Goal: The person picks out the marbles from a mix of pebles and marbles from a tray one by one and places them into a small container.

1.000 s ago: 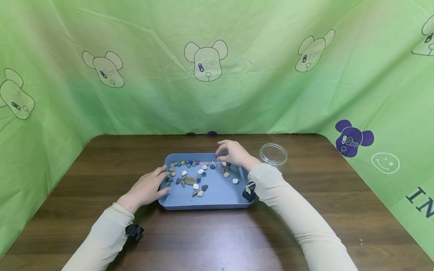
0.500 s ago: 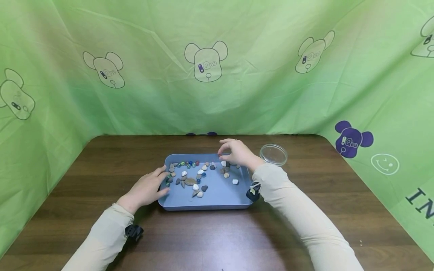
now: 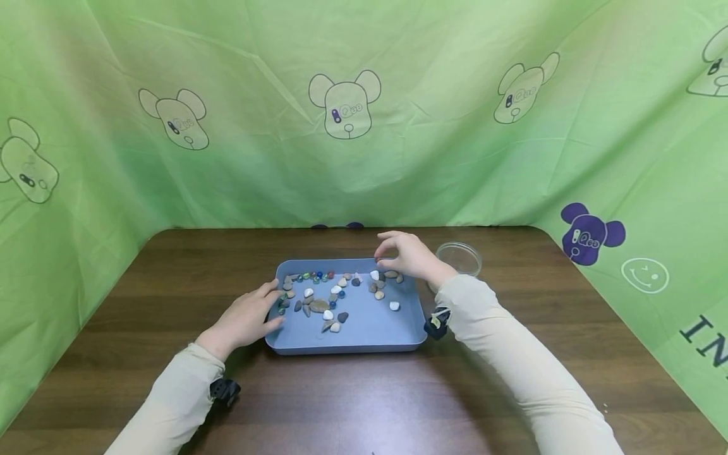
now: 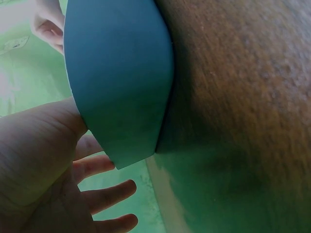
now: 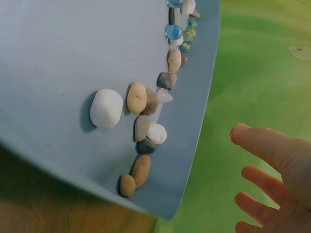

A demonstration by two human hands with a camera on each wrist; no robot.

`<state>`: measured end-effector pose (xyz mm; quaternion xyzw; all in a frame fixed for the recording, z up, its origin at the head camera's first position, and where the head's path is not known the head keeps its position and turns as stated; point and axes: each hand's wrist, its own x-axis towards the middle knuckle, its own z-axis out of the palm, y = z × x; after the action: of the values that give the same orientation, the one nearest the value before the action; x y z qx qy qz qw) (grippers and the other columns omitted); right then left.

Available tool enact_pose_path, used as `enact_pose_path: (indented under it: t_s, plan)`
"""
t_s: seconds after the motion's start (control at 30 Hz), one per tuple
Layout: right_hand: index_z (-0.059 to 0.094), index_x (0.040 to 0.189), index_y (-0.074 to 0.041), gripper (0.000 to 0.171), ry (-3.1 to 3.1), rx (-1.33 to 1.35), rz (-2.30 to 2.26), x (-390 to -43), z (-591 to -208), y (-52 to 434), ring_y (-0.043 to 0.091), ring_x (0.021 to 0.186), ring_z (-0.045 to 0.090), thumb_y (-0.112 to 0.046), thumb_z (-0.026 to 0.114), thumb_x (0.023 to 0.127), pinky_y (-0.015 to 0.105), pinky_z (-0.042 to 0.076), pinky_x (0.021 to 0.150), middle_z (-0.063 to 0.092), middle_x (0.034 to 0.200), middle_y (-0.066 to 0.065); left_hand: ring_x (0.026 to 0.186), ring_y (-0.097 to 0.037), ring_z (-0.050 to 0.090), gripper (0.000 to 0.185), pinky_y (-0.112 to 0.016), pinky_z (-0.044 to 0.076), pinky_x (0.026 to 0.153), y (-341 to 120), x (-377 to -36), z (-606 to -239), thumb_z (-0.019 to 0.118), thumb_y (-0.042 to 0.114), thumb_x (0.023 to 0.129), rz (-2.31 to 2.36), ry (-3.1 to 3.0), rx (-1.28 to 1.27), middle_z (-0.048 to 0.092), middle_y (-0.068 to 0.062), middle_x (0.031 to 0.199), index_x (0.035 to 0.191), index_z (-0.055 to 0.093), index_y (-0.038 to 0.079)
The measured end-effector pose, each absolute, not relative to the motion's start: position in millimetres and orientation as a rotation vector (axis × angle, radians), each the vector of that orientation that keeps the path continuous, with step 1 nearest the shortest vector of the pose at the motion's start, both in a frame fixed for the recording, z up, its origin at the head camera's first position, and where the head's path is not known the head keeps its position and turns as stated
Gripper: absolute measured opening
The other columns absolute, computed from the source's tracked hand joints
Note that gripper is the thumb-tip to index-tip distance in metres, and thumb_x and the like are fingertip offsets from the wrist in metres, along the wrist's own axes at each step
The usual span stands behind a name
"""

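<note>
We see a green cloth backdrop (image 3: 432, 139) printed with bear faces rising behind and beside a dark wooden bench (image 3: 170, 278). On the bench, near its middle, sits a blue tray (image 3: 370, 328), a shallow rectangle with rounded corners. Our two arms in beige sleeves (image 3: 500, 354) reach in from the near edge.

Our left hand (image 3: 247, 316) rests against the tray's left rim, fingers nearly straight and spread, the tips lying over the edge near the outermost stones; this grip is released and clasps nothing. The left wrist view shows the palm and spread fingers (image 4: 104, 194) beside the tray's outer wall (image 4: 121, 82).

Our right hand (image 3: 409, 256) hovers above the tray's far right corner, fingers loosely bent, thumb and forefinger drawn close together. We cannot tell from the head view whether anything is pinched there; in the right wrist view the fingers (image 5: 265, 145) look relaxed and bare, off the tray's edge.

Just right of that hand stands a clear round dish (image 3: 463, 258) on the bench, apart from the tray.

Inside the tray lie scattered pebbles (image 3: 320, 305), grey, tan and white, mostly in the left and far parts. A white pebble (image 5: 106, 108) lies alone toward the tray's middle. Small glass marbles (image 3: 318, 275) form a row along the far left wall.
</note>
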<state>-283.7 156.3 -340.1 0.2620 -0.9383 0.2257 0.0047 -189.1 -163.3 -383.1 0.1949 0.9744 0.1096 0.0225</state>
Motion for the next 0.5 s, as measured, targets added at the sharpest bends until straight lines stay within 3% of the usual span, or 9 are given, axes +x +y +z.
enact_pose_path:
  t_s: [0.5]
  plan:
    - [0.073,0.091,-0.009,0.011,-2.877,0.844,0.657,-278.1,-335.4,177.9,0.038,0.126,0.048,-0.010,0.069,0.081,0.050,0.038,0.105,0.052,0.135,0.020,0.129,-0.040,0.044,0.054,-0.056,0.038,0.103,-162.3,-189.4,-384.0,0.062,0.030,0.088,0.341,3.026,0.621,0.039,-0.023,0.144,0.129,0.052,-0.003]
